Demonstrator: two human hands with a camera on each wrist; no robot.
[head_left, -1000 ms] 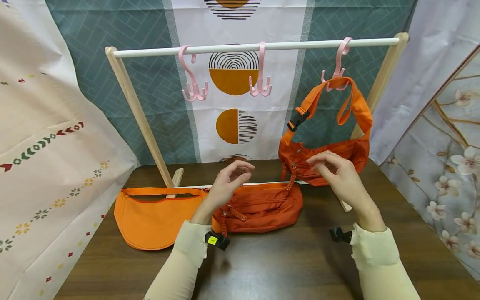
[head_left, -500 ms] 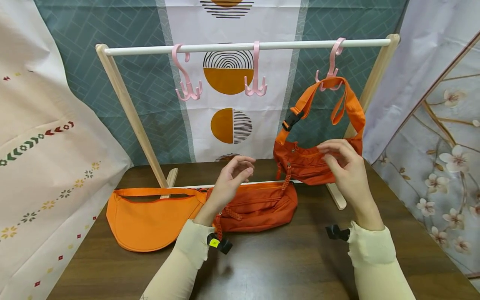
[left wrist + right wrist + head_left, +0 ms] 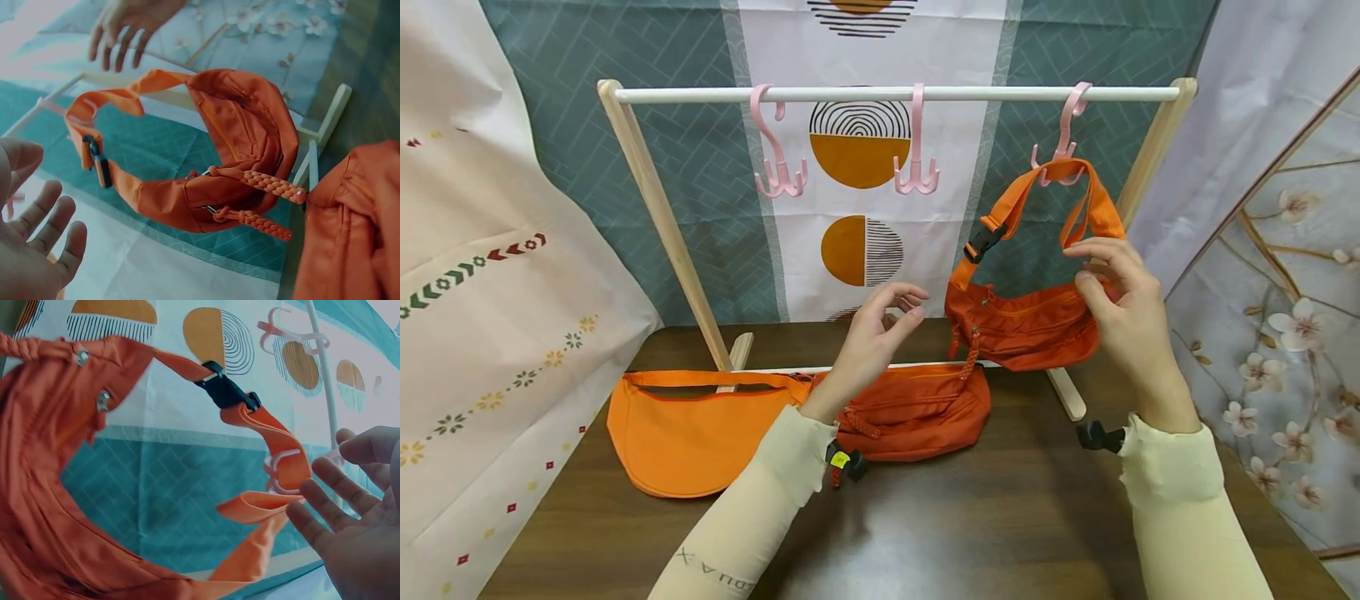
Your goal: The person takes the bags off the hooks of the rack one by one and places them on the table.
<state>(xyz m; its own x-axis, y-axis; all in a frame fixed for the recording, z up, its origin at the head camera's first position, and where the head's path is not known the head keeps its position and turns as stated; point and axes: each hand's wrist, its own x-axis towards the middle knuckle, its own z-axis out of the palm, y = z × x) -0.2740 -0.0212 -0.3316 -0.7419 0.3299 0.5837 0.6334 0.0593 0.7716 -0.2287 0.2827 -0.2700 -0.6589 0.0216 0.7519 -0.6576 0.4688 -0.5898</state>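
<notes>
A dark orange waist bag [image 3: 1022, 329] hangs by its bright orange strap [image 3: 1021, 200] from the right pink hook [image 3: 1064, 137]. A black buckle [image 3: 984, 242] joins the strap on its left side. My right hand [image 3: 1138, 325], fingers loosely bent and holding nothing, is at the bag's right end, overlapping it in the head view. The right wrist view puts its fingertips [image 3: 303, 515] close by the strap. My left hand [image 3: 880, 333] hovers empty in front of the second dark orange waist bag [image 3: 925, 421], its fingers relaxed and spread in the left wrist view.
A bright orange bag [image 3: 692, 442] lies at the left of the wooden table [image 3: 985, 533]. Two more pink hooks [image 3: 781, 179] [image 3: 916, 175] hang bare on the white rail [image 3: 850, 94]. Wooden posts [image 3: 658, 217] carry the rail, with patterned cloth behind.
My right hand has moved up and right toward the strap beside the hanging bag. My left hand has risen slightly to the right. The hanging bag keeps its place on the hook.
</notes>
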